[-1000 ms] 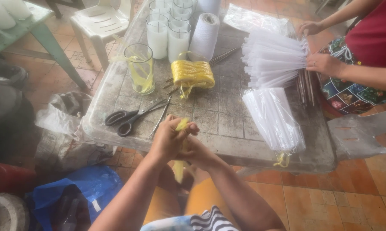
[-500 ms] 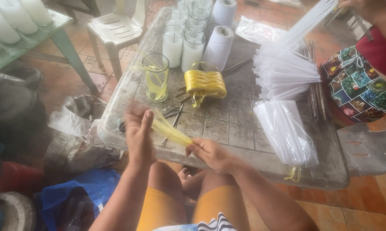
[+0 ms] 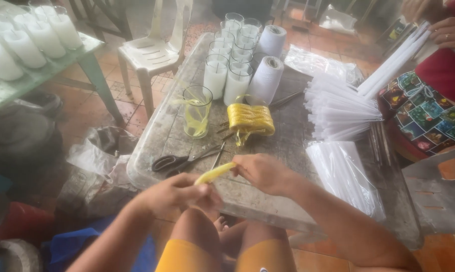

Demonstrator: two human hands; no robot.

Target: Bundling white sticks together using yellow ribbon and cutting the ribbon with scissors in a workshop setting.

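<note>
My left hand [image 3: 174, 194] and my right hand [image 3: 262, 173] both grip a short strip of yellow plastic twine [image 3: 215, 173], stretched between them over the near edge of the grey table [image 3: 162, 136]. Black scissors [image 3: 179, 161] lie on the table just beyond my left hand. A bundle of yellow twine [image 3: 250, 120] sits behind my right hand. A clear glass [image 3: 197, 112] holding yellow twine pieces stands to the bundle's left.
Several white candles in glasses [image 3: 230, 60] and two white thread cones [image 3: 268, 75] stand at the far end. White plastic sleeves [image 3: 338, 108] and a clear bag [image 3: 346, 176] lie on the right. Another person's hand [image 3: 451, 32] holds sleeves. A white plastic chair [image 3: 157, 50] stands at left.
My hands came apart from a clasp, drew the yellow twine out between them, then lowered it toward the table's near edge. The other person lifted the white sleeves.
</note>
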